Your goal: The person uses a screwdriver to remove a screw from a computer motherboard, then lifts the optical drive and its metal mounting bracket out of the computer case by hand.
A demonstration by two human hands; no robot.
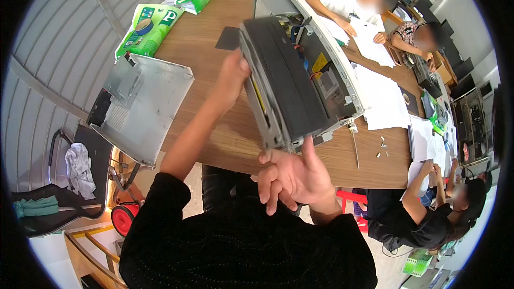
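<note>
In the head view, the person lifts a flat, dark grey metal drive unit (281, 83) with a black top face and a yellow strip along its side, tilted on edge above the near edge of the brown wooden tabletop (214, 48). The left hand (231, 77) presses against the unit's far left corner, thumb lying on the upper edge and the fingers hidden behind the casing, so how tightly it closes cannot be told. The right hand (292, 179) supports the near lower end from beneath: its fingers are loosely curled and spread, one finger pointing up along the unit's end face, palm mostly open and not wrapped around it.

Just behind the unit lies an open grey computer case (326, 69) with cables and a yellow label showing inside, resting on the tabletop toward its right side. A detached silvery metal side panel (144, 107) hangs over the tabletop's left edge. A green packet (147, 27) lies near the far left corner. White paper sheets (383, 101) cover the right edge, where other people sit. A long thin screwdriver (354, 147) lies near the near right edge.
</note>
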